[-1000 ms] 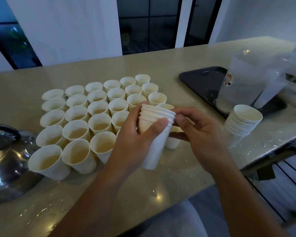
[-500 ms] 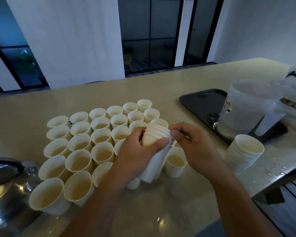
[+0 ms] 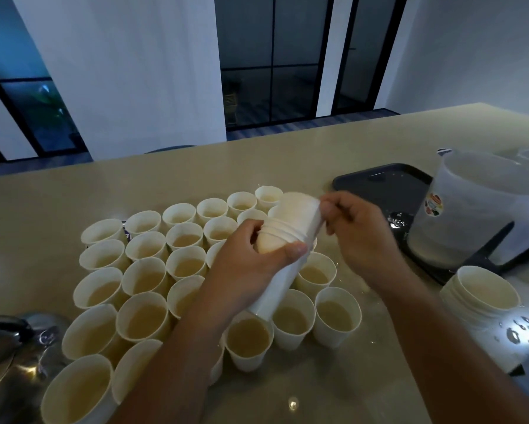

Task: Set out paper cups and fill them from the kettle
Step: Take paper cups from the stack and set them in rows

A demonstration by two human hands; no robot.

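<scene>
At the near left corner of the countertop the metal kettle sits partly out of view, its dark handle on top, just beside the nearest filled cups. These white paper cups stand rim to rim in slanting rows from the near edge toward the middle of the counter, each holding pale liquid; the block takes up most of the left and centre, leaving a bare strip along the near edge to the right of the forearms. Near the right edge a short stack of empty cups stands upright, with water drops on the surface just beside it.

Above the filled block, the left hand curls round a tilted sleeve of nested cups, thumb across the stacked rims, the sleeve's lower end hanging just over a filled cup. The right hand pinches the topmost cup by its side wall, fingers bent, that cup partly drawn off the sleeve and blurred.

Farther right, a dark tray lies toward the right edge and carries a translucent plastic jug with a round sticker. Beyond the cups the far half of the counter runs bare to its far edge.
</scene>
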